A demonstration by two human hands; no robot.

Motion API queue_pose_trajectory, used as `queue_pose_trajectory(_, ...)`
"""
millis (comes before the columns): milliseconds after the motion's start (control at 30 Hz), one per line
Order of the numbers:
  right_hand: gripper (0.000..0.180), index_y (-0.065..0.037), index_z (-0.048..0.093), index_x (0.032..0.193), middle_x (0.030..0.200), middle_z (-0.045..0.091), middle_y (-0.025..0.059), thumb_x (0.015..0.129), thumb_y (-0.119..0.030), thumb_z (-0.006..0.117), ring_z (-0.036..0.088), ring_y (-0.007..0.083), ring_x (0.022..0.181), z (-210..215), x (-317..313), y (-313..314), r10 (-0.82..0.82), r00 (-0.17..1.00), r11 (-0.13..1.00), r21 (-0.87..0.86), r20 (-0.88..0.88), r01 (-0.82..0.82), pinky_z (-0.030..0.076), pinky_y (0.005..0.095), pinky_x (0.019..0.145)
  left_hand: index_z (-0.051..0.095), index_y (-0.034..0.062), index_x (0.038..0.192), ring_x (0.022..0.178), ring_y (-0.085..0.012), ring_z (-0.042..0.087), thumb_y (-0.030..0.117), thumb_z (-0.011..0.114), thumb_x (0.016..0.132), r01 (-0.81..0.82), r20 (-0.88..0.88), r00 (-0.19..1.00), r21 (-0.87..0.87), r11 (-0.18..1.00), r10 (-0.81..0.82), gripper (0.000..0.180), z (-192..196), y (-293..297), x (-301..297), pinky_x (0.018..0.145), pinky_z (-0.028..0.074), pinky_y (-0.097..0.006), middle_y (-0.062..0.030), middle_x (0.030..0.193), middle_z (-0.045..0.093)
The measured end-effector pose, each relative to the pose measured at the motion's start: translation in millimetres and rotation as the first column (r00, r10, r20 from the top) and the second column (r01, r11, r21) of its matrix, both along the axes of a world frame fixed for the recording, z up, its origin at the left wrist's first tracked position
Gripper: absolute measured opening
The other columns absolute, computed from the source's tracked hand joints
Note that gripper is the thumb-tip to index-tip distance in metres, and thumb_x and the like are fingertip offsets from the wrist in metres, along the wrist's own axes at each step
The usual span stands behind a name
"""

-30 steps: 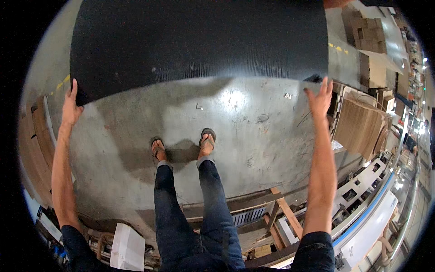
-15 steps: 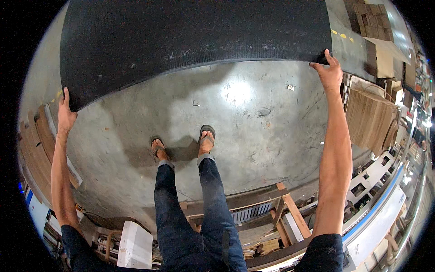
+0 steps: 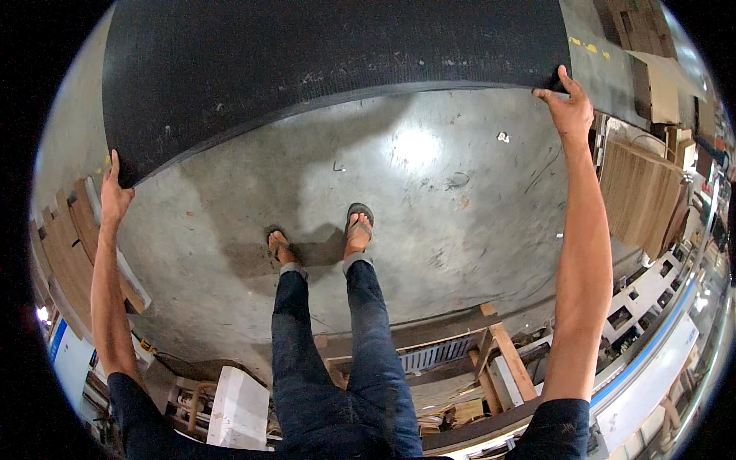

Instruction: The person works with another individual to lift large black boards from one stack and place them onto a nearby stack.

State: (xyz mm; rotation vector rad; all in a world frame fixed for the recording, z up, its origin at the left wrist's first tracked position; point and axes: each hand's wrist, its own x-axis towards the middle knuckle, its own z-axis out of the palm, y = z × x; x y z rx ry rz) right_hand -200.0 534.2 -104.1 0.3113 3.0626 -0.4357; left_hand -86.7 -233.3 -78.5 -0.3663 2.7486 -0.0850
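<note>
A big black mat [image 3: 337, 69] is gripped at its corners by the left hand [image 3: 115, 195] and right hand [image 3: 569, 107] above a grey floor [image 3: 429, 199] with wood stacks [image 3: 640, 192] beside it.

Bare grey concrete floor [image 3: 460, 230], scuffed, with a bright glare patch near its middle. Two sandalled feet [image 3: 322, 238] are planted on it, just below that patch. A small white scrap [image 3: 503, 137] is seen toward the right side. Flat brown boards [image 3: 65, 257] are laid along the left edge; a stack of brown sheets [image 3: 640, 195] is set at the right edge. A wooden frame [image 3: 491, 349] is seen at the near edge.
</note>
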Motion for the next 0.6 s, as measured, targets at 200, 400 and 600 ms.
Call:
queue_pose_trajectory(200, 0.076, -0.024, 0.038, 0.127, 0.123, 0.039, 0.0206, 0.061, -0.043, 0.070, 0.041, 0.0345, 0.111, -23.3, 8.5, 14.8, -0.005, 0.989, 0.983, 0.180, -0.145, 0.031, 0.038, 0.0387, 0.090, 0.012, 0.0195, 0.136, 0.100, -0.0363, 0.048, -0.005, 0.055, 0.061, 0.121, -0.093, 0.990, 0.122, 0.985, -0.110, 0.090, -27.8, -17.9, -4.0, 0.087, 0.038, -0.039, -0.0245, 0.109, 0.047)
queue_pose_trajectory(400, 0.078, -0.008, 0.013, 0.135, 0.134, 0.017, 0.0268, 0.076, -0.029, 0.061, 0.026, 0.0409, 0.121, -58.9, 196.8, -104.8, 0.166, 0.977, 0.973, -0.139, -0.132, -0.184, 0.026, 0.0452, 0.098, 0.007, 0.0165, 0.136, 0.108, -0.0462, 0.036, 0.009, 0.062, 0.065, -0.035, -0.331, 0.943, -0.172, 0.984, -0.024, 0.090, -59.5, 19.7, 37.6, 0.092, 0.031, -0.045, -0.0369, 0.116, 0.031)
queue_pose_trajectory(600, 0.072, 0.002, 0.034, 0.125, 0.125, 0.041, 0.0185, 0.082, -0.056, 0.039, 0.039, 0.0299, 0.115, 42.6, 560.4, -235.6, 0.185, 0.437, 0.533, -0.463, 0.880, 0.708, 0.029, 0.0368, 0.097, -0.002, 0.0069, 0.135, 0.125, -0.0415, 0.016, 0.017, 0.061, 0.074, -0.375, 0.058, 0.922, 0.370, 0.850, 0.382, 0.088, -40.9, 188.9, 284.3, 0.101, 0.021, -0.045, -0.0297, 0.135, 0.009)
